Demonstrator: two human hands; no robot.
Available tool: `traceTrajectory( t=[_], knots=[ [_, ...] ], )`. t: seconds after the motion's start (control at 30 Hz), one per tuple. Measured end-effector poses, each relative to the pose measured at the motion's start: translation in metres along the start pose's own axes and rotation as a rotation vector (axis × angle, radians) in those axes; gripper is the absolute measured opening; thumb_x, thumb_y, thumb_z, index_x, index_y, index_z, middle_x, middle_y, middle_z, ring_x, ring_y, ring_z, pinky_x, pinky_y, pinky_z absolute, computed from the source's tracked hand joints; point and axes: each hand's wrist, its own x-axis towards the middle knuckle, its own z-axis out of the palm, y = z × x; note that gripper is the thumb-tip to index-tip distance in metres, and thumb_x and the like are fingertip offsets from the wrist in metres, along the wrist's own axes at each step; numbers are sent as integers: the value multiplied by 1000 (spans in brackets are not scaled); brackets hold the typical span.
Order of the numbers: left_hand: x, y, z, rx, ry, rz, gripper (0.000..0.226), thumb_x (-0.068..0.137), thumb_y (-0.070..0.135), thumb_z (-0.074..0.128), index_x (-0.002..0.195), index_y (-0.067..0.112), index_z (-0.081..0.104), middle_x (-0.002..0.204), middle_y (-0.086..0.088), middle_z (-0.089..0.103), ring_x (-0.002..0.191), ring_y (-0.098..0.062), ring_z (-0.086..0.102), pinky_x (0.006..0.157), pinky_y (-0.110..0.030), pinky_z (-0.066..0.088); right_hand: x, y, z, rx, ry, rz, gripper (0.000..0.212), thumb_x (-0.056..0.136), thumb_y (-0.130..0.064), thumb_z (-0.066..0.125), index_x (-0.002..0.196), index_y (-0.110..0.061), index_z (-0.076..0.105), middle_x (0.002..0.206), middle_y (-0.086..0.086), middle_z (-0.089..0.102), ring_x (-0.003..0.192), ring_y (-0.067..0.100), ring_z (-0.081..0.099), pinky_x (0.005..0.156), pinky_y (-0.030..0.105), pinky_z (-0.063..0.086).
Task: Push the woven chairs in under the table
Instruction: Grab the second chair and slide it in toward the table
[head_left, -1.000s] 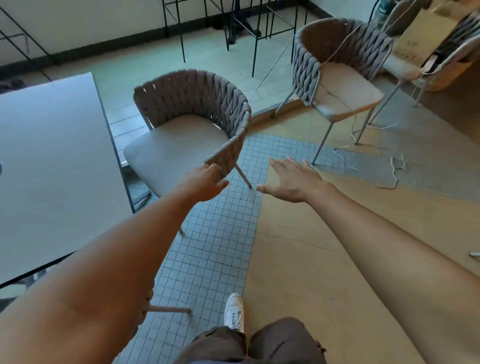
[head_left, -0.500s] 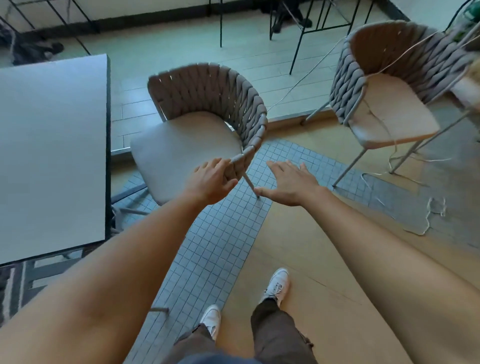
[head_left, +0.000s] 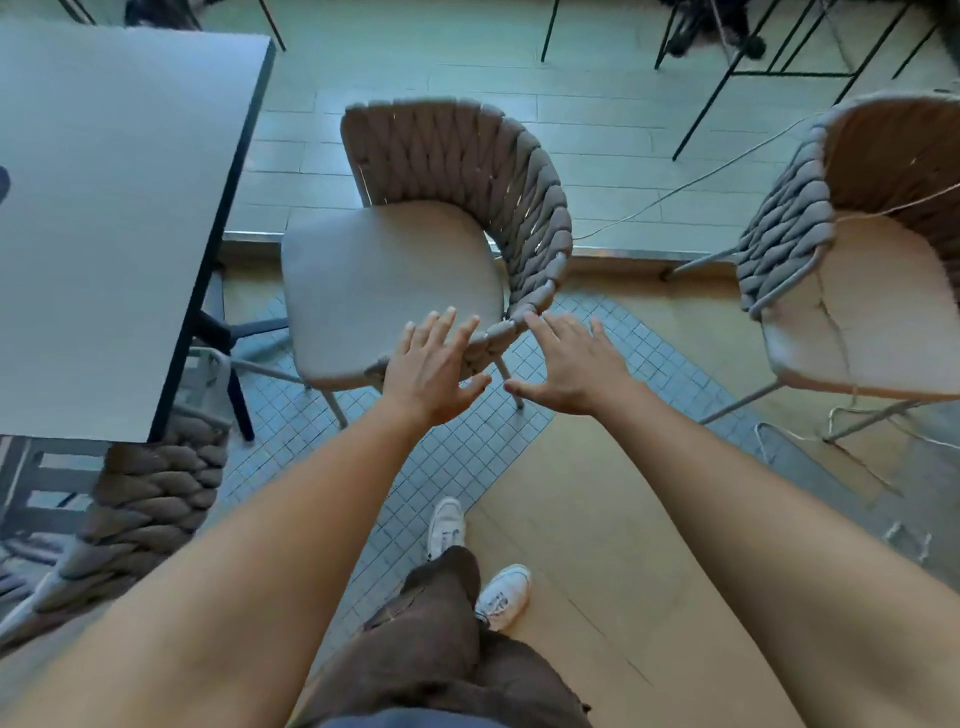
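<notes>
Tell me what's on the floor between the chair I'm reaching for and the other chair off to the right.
In the head view, bare floor separates the near chair from the right chair: small tiles and tan flooring, with nothing standing there.

The bench (head_left: 104, 218) runs off the left and top edges, so its full extent can't be told. A third woven chair (head_left: 150, 499) at lower left is mostly hidden beneath the bench, only its braided back showing. The right-hand woven chair (head_left: 857, 291) is sliced by the right edge. The left hand (head_left: 428, 371) covers the near arm end of the middle woven chair (head_left: 415, 249); contact there can't be judged. Whether the right hand (head_left: 574, 366) fingers (head_left: 537, 325) touch the weave is unclear. Dark metal frames (head_left: 753, 67) up top are cut off.
</notes>
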Motion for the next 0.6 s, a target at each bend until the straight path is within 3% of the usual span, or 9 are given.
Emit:
traceTrajectory(
  t=[0.6],
  knots=[
    [111,-20,64,-45,-201,-81,96,79,75,52,156,27,18,164,-7,21,150,-28,17,122,-50,12,145,52,17,-92,-92,-105,112,79,-75,61,160,-19,6,166,8,19,153,27,9,123,54,3]
  ],
)
